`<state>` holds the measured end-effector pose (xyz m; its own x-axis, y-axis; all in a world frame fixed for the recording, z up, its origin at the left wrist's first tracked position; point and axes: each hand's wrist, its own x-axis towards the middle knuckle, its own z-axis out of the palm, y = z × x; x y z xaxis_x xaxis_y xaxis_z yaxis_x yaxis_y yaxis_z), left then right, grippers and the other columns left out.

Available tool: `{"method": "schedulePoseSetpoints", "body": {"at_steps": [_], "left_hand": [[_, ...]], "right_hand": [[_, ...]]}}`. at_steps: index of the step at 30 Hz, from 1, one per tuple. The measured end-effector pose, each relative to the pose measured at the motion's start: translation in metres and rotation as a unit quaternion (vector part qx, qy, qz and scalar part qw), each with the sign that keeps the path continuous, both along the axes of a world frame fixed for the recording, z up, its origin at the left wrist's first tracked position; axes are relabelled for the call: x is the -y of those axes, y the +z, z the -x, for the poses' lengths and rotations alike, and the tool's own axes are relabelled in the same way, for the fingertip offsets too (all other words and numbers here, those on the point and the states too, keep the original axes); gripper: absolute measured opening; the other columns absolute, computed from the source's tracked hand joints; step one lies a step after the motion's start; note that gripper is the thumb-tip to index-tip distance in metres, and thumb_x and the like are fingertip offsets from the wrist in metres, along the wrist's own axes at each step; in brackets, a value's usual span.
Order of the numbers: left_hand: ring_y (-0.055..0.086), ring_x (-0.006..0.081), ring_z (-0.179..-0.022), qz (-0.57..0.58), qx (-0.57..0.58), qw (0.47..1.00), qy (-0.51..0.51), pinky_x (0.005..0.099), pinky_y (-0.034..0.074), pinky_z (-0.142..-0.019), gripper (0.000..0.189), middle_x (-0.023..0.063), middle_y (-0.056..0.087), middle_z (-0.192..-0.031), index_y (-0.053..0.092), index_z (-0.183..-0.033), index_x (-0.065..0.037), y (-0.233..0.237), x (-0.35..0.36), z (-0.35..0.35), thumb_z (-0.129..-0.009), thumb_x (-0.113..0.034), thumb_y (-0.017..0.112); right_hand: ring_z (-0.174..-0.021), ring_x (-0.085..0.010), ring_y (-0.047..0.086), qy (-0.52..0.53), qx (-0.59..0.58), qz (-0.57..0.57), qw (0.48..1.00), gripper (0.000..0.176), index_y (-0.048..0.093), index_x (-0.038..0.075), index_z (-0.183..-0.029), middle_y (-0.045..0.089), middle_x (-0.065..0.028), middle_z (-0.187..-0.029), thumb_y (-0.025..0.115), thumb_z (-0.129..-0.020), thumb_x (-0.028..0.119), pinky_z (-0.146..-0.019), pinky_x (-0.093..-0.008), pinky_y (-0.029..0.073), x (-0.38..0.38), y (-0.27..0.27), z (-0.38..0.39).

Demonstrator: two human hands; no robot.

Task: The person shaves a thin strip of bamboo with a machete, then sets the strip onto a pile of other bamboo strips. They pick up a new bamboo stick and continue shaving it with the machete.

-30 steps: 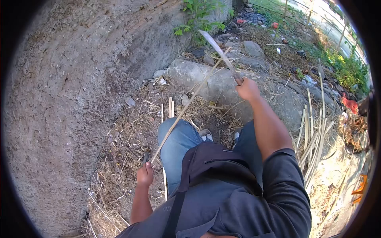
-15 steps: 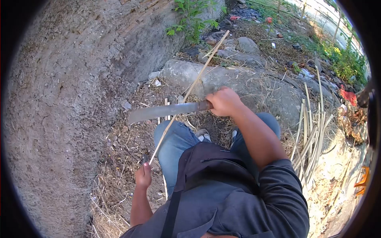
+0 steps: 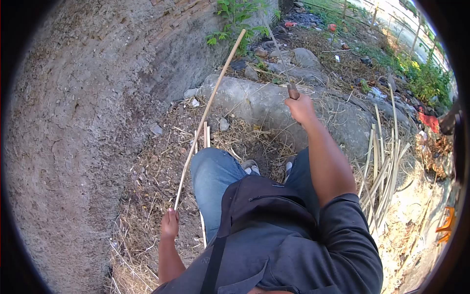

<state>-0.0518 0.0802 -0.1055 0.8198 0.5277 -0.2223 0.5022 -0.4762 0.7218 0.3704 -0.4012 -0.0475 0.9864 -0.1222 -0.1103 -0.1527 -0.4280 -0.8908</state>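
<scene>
Left hand (image 3: 170, 224): low, beside our left thigh, fingers closed round the bottom end of a long thin bamboo strip (image 3: 207, 110). The strip runs from that hand up and away, tilted right, over the straw and past the left knee of our jeans (image 3: 213, 171). Its free tip ends in front of the green weeds (image 3: 235, 22) at the foot of the wall.

Right hand (image 3: 299, 108): arm stretched forward, fist tight on the handle of a machete (image 3: 292, 90). The blade points up and away from us. We see it nearly edge-on, so it reads as a thin dark line over the rocks. Machete and strip are apart, blade to the right of the strip, no contact.

Around us:
- A rough concrete wall (image 3: 88, 108) fills the left side.
- A big grey rock (image 3: 249, 100) lies across the ground just under the right hand.
- Dry straw litter (image 3: 147, 181) covers the ground between wall and legs.
- A few short bamboo splints (image 3: 206, 133) stand just beyond the left knee, close to the strip.
- Shoe toes (image 3: 252, 167) show between our knees.
- A black shoulder bag (image 3: 264, 201) hangs at our front, strap running down across the dark shirt.
- A pile of more long bamboo strips (image 3: 384, 161) lies right of our right leg, well apart from both hands.
- A red scrap (image 3: 431, 128) and something orange (image 3: 445, 228) sit at the far right edge; we cannot tell what they are.
</scene>
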Motion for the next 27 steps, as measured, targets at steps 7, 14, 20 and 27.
{"method": "schedulePoseSetpoints", "body": {"at_steps": [7, 14, 20, 27], "left_hand": [[0.035, 0.0071, -0.051, 0.094, -0.007, 0.995, -0.042, 0.0253, 0.028, -0.047, 0.054, -0.0042, 0.039, -0.060, 0.051, -0.077, -0.011, 0.009, 0.032, -0.038, -0.111, -0.049, 0.032], [0.035, 0.0063, -0.052, 0.171, 0.004, 0.981, -0.089, 0.0241, 0.027, -0.048, 0.056, -0.0050, 0.038, -0.061, 0.051, -0.081, -0.010, 0.071, 0.103, -0.113, -0.111, -0.051, 0.029], [0.035, 0.0072, -0.056, 0.080, 0.049, 0.988, -0.125, 0.0253, 0.030, -0.052, 0.054, -0.0044, 0.039, -0.064, 0.051, -0.082, -0.009, 0.071, 0.115, -0.137, -0.111, -0.051, 0.031], [0.038, 0.0081, -0.058, -0.009, 0.029, 0.989, -0.143, 0.0267, 0.033, -0.054, 0.055, -0.0032, 0.043, -0.066, 0.055, -0.083, -0.008, 0.069, 0.124, -0.131, -0.111, -0.048, 0.031]], "right_hand": [[-0.081, -0.0406, 0.070, -0.007, 0.196, 0.102, 0.975, 0.029, 0.071, 0.007, -0.093, 0.073, -0.0202, -0.085, 0.072, -0.078, 0.032, -0.075, -0.0487, 0.053, -0.009, 0.036, 0.034], [-0.074, -0.0373, 0.070, 0.231, 0.305, 0.307, 0.872, 0.025, 0.069, 0.013, -0.089, 0.071, -0.0125, -0.077, 0.077, -0.073, 0.031, -0.071, -0.0495, 0.055, -0.041, 0.056, 0.074], [-0.085, -0.0376, 0.071, 0.247, 0.234, 0.312, 0.887, 0.026, 0.071, 0.013, -0.091, 0.072, -0.0135, -0.082, 0.075, -0.075, 0.033, -0.077, -0.0511, 0.055, -0.034, 0.055, 0.062], [-0.087, -0.0393, 0.071, 0.143, 0.137, 0.233, 0.952, 0.024, 0.073, 0.012, -0.093, 0.073, -0.0172, -0.090, 0.071, -0.077, 0.030, -0.080, -0.0514, 0.056, -0.019, 0.043, 0.037]]}}
